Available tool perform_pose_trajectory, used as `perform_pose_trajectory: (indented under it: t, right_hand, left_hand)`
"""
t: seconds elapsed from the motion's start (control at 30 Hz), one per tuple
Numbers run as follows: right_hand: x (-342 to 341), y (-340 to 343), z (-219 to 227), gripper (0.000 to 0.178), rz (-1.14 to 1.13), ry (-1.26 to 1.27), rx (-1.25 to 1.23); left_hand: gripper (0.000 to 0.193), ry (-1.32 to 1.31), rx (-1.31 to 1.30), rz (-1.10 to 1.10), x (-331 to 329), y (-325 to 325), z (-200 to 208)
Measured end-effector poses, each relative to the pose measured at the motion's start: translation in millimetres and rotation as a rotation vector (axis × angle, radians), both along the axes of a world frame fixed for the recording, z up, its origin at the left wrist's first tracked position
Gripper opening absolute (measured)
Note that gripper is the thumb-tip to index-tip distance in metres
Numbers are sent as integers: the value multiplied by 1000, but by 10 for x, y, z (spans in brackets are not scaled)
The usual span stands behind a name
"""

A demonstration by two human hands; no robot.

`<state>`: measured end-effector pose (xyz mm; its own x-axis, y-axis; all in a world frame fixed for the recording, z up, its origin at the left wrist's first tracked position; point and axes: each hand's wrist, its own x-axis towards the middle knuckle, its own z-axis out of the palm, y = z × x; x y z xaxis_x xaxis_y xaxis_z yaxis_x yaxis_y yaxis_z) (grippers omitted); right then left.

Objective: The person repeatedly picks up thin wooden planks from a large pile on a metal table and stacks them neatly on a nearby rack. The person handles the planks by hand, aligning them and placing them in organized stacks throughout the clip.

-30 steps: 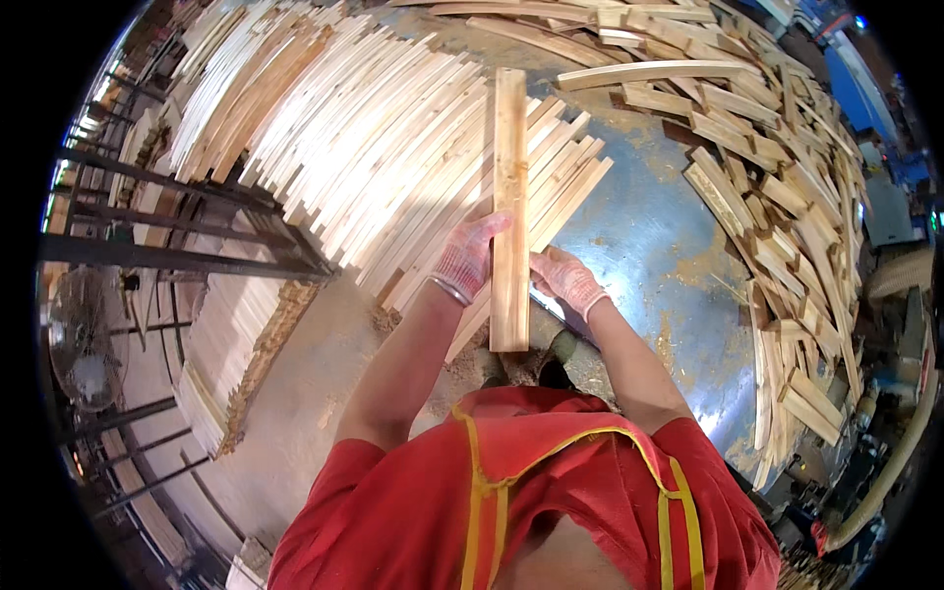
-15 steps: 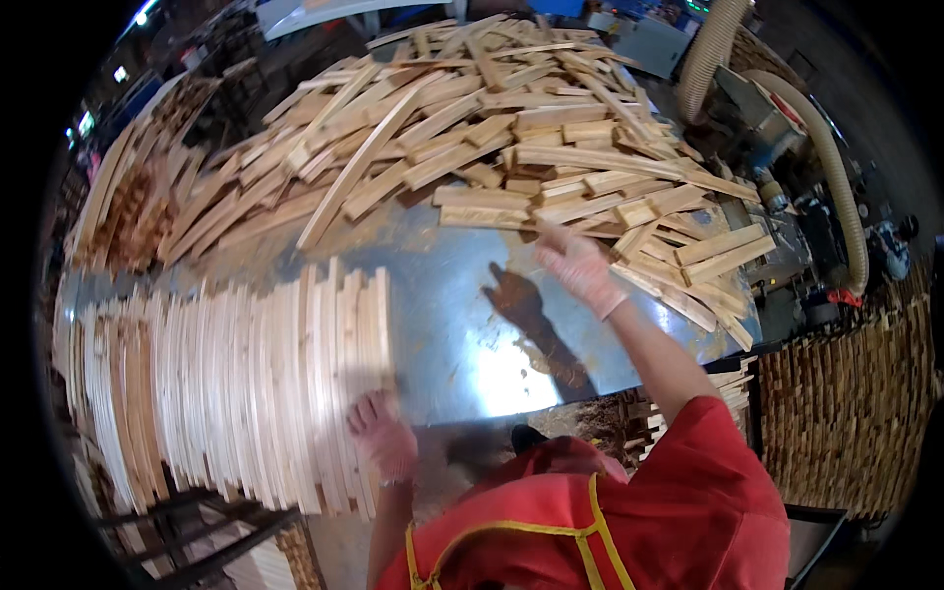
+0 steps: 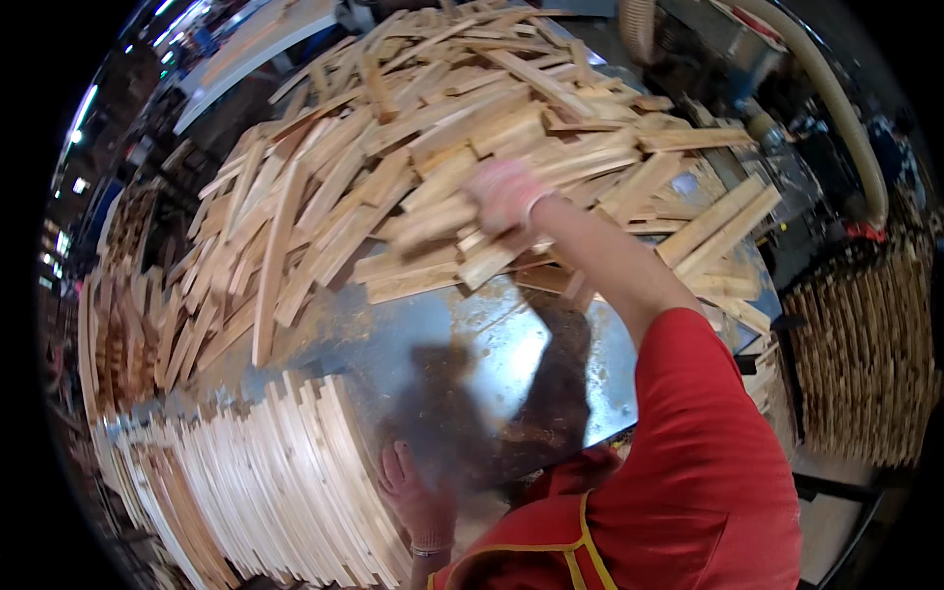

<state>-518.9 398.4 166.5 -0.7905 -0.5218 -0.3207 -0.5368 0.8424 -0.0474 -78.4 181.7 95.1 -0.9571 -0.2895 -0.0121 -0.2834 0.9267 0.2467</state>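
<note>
In a pale glove, my right hand (image 3: pixel 506 197) reaches into the heaped wooden strips (image 3: pixel 334 182) on the metal table. Its fingers curl over a wooden strip (image 3: pixel 433 224) near the front of the heap; hand and strip are smeared by motion. My left hand (image 3: pixel 418 497), gloved too, has its fingers stretched out beside the right end of a row of pale wooden strips (image 3: pixel 265 482), which stand close together side by side. The left hand holds nothing that I can see.
The metal table (image 3: pixel 393 339) is dusted with sawdust. Stacked wood (image 3: pixel 860 354) stands at the right, below a ribbed hose (image 3: pixel 836 98). At the far left lie more wood pieces (image 3: pixel 123 329). A pale bench (image 3: pixel 261 49) is behind the heap.
My right hand has moved forward and left, from the heap's front edge onto a strip within it. The view has turned and shifted. My left hand stays by the row's end.
</note>
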Motion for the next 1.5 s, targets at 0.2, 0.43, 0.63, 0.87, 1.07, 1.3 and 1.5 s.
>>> perform_pose_trajectory:
  t: [0.2,0.43,0.63,0.87,1.07,1.3,1.5]
  right_hand:
    - [1401,673,87,42,176,480,-1009]
    - [1102,3749,-1591,61,-1631,549,-1210]
    - [1270,3730,-1701,55,-1296,-66,-2284]
    - [3141,1339,-1344,50,-1125,-710,-1848]
    - [4301,-256,-1597,39,-788,-958,-1105]
    - [4283,-1750,-2084,57,97,-954,-784]
    - [3131,-142,-1522,17,-922,-536,-1610]
  left_hand:
    - [103,-3,-177,-226,-931,447,-54]
    - [100,-348,20,-243,-951,369,-722]
    - [69,-310,969,113,-205,20,-395]
    - [61,-103,1310,463,658,-267,-327]
    - [46,-56,1057,613,959,-679,-390]
    - [46,48,186,206,1012,-913,-421]
    - [62,157,146,155,1388,-876,-646]
